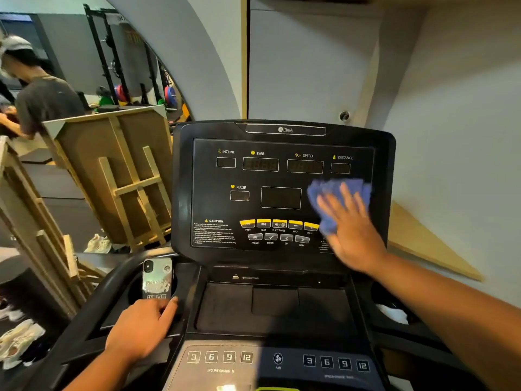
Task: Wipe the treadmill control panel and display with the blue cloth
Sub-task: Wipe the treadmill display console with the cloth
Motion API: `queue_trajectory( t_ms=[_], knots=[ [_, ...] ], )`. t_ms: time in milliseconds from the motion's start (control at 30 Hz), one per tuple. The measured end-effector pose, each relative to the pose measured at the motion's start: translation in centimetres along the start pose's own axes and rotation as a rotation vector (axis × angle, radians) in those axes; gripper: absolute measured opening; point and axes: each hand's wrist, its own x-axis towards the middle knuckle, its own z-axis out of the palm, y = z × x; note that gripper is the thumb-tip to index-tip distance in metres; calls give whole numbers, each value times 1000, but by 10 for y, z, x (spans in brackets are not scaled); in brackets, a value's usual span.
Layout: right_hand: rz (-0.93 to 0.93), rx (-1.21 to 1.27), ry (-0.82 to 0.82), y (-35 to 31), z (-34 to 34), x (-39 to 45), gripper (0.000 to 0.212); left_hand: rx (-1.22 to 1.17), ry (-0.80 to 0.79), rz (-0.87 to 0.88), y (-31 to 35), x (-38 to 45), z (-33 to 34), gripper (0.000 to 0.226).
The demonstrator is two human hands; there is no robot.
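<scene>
The black treadmill display (pixel 270 176) stands upright in front of me, with dark readouts labelled incline, time, speed, distance and pulse, and yellow buttons below. My right hand (pixel 348 224) lies flat on the blue cloth (pixel 335 193), pressing it against the display's right side, below the distance readout. The picture is blurred there. My left hand (pixel 143 325) rests on the console's left edge, fingers curled over the rim. The lower control panel (pixel 277 362) with number keys and a fan button lies nearest me.
A phone (pixel 157 277) in a shiny case stands in the left cup holder. A white object (pixel 393 313) sits in the right holder. Wooden frames (pixel 118 176) lean at the left, with another person (pixel 36 91) behind them. A wall is close on the right.
</scene>
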Motion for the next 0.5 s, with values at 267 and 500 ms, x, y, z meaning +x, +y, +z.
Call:
queue_trajectory(
  t_ms=[267, 500],
  knots=[
    [-440, -154, -354, 17, -11, -46, 58, 24, 9, 13, -1, 1, 2, 55],
    [-682, 12, -390, -67, 14, 24, 55, 54, 9, 19, -2, 1, 2, 55]
  ],
)
